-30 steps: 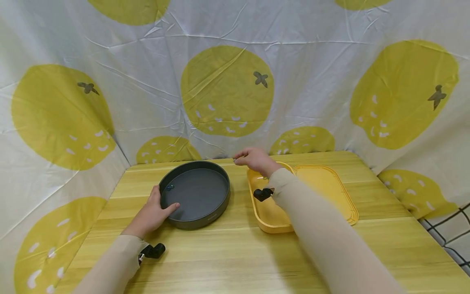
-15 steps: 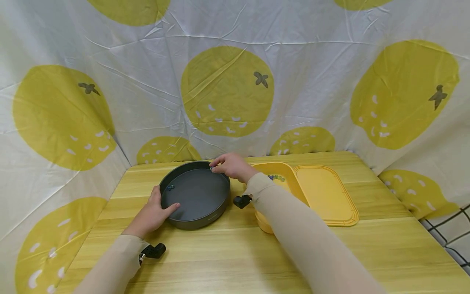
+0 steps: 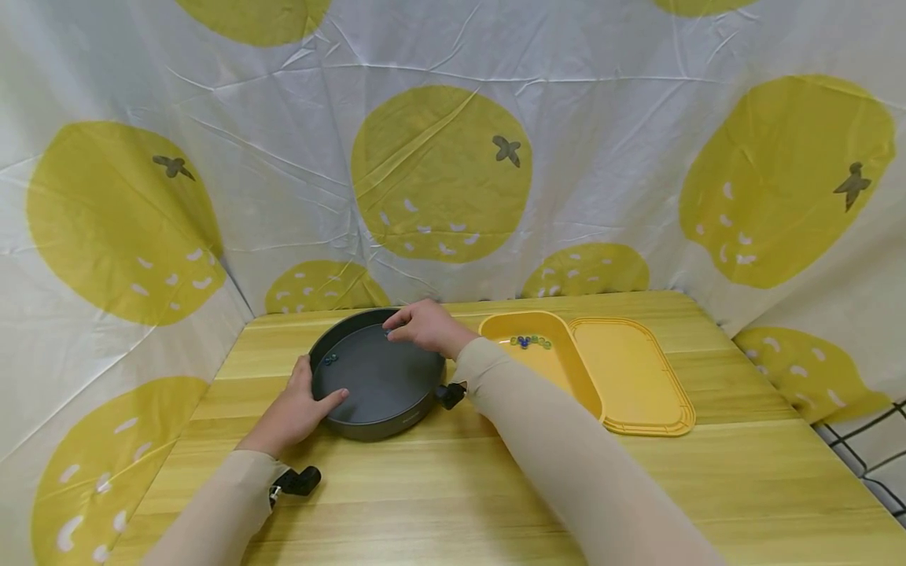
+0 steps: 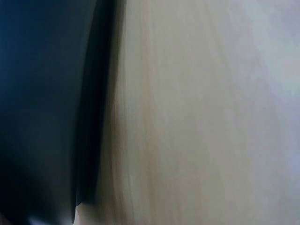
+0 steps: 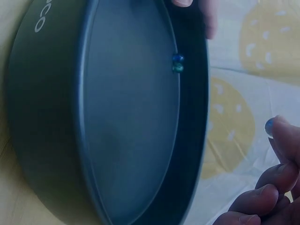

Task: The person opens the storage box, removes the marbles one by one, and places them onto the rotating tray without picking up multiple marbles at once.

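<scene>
A round dark grey pan [image 3: 375, 385] stands on the table, left of centre. My left hand [image 3: 293, 410] holds its left side, thumb over the rim inside and fingers outside along the wall. In the left wrist view only the pan's dark side [image 4: 42, 108] shows, and the hand is hidden. Over the pan's far right part, my right hand [image 3: 428, 326] pinches a small bluish glass marble [image 5: 269, 127] between thumb and forefinger. Two blue and green marbles [image 5: 177, 63] lie together in the pan by its left wall.
Right of the pan stands a yellow plastic box [image 3: 582, 365] with several blue and yellow-green marbles [image 3: 531, 343] at its far end. Its flat yellow lid [image 3: 633, 377] lies alongside. A lemon-print curtain [image 3: 602, 173] hangs behind the wooden table [image 3: 425, 503].
My right hand has moved left from above the yellow box to over the pan, carrying the marble. The left hand and the pan have stayed put.
</scene>
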Available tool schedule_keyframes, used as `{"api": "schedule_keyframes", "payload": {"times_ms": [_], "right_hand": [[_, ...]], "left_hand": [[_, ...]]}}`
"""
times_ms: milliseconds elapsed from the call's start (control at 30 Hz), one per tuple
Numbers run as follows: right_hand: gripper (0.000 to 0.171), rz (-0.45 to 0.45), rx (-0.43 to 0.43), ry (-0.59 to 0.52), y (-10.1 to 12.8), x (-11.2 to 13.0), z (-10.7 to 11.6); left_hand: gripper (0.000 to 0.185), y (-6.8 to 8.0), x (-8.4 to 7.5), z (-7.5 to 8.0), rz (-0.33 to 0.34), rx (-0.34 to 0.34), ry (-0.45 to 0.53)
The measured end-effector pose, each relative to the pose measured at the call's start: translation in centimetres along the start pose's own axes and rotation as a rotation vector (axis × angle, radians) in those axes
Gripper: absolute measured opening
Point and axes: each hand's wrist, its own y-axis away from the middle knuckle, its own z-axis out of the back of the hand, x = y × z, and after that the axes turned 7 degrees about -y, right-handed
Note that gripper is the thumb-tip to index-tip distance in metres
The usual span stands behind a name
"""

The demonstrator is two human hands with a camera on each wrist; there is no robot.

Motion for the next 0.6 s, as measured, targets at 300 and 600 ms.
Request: {"api": "schedule_keyframes", "payload": {"times_ms": [300, 600], "right_hand": [[0.028, -0.002, 0.002, -0.002, 0.2, -0.2, 0.2], [0.035, -0.059, -0.015, -0.079, 1.2, -2.3, 3.7]], "left_hand": [[0.116, 0.0, -0.1, 0.0, 0.004, 0.003, 0.001], [0.116, 0.2, 0.0, 0.0, -0.004, -0.008, -0.016]]}}
